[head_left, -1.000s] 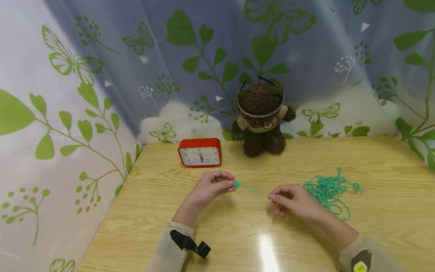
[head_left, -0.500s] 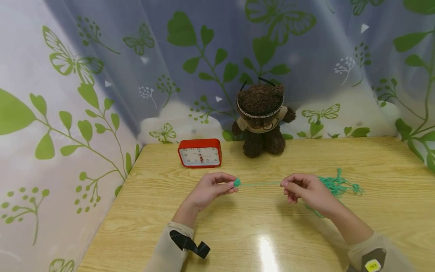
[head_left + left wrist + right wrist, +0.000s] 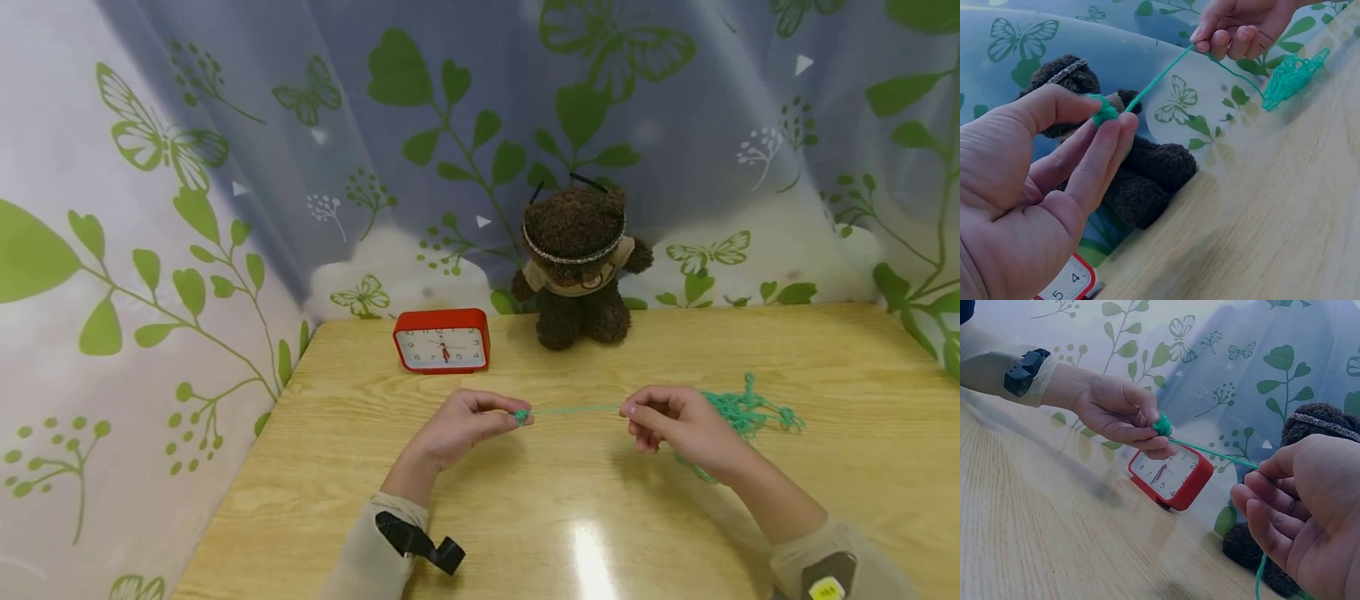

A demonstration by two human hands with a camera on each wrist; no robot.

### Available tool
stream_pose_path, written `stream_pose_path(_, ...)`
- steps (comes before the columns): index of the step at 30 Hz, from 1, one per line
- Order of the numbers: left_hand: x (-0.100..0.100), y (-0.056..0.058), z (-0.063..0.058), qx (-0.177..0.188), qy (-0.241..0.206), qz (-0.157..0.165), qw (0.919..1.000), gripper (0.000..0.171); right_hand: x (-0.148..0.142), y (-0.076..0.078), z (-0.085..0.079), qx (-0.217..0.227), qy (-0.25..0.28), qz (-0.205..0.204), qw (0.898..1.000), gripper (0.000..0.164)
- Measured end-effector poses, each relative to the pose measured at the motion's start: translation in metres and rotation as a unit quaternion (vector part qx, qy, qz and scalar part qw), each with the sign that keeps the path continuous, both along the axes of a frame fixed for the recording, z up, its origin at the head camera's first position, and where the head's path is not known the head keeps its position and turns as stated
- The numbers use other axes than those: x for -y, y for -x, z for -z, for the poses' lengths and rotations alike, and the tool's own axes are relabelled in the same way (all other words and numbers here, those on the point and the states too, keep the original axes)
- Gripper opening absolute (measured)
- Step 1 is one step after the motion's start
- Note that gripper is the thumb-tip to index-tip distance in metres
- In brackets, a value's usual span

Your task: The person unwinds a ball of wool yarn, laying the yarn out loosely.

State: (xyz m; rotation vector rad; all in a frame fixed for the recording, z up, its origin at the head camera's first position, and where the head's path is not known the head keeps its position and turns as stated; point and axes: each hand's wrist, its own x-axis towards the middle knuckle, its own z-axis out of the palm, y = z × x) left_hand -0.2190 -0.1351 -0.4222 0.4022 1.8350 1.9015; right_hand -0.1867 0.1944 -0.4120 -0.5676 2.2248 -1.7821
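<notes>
Between thumb and fingers my left hand [image 3: 465, 427] pinches a small wound bundle of green yarn [image 3: 1105, 111]. From it a yarn strand [image 3: 573, 409] runs taut to my right hand [image 3: 686, 429], whose thumb and index finger pinch it. The right hand's other fingers curl loosely, as the right wrist view shows. Past that hand the strand hangs down and leads to a loose tangle of the same yarn [image 3: 1294, 80] on the table, partly hidden by the right hand in the head view. Both hands are above the wooden table [image 3: 525, 517].
A red alarm clock [image 3: 442, 342] stands at the back left, behind the left hand. Near the curtain [image 3: 465, 125] sits a brown plush bear [image 3: 576, 267] with a headband. The curtain borders the table at the back and left.
My right hand has moved right and slightly up, drawing the strand out longer and covering part of the tangle. The left hand has turned the yarn bundle slightly and dipped a little.
</notes>
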Motion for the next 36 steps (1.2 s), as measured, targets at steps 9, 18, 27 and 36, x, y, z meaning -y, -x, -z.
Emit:
stream_pose_path(9, -0.005, 0.001, 0.002, 0.031, -0.019, -0.06, 0.9976, 0.012, -0.006, 0.002, -0.004, 0.001, -0.017, 0.019, 1.0, 0.032)
stream_pose_path(18, -0.004, 0.0, 0.003, 0.035, -0.033, -0.064, 0.9968, 0.008, -0.024, 0.005, -0.01, -0.015, -0.024, 0.031, 0.999, 0.026)
stream_pose_path(27, -0.003, 0.002, 0.004, 0.036, -0.031, -0.061, 0.997, 0.01, -0.053, 0.007, -0.024, -0.044, -0.041, 0.061, 0.996, 0.027)
stream_pose_path(36, -0.002, 0.001, 0.001, 0.036, -0.024, -0.043, 0.9981, 0.016, -0.072, 0.01, -0.026, -0.051, -0.04, 0.088, 0.994, 0.024)
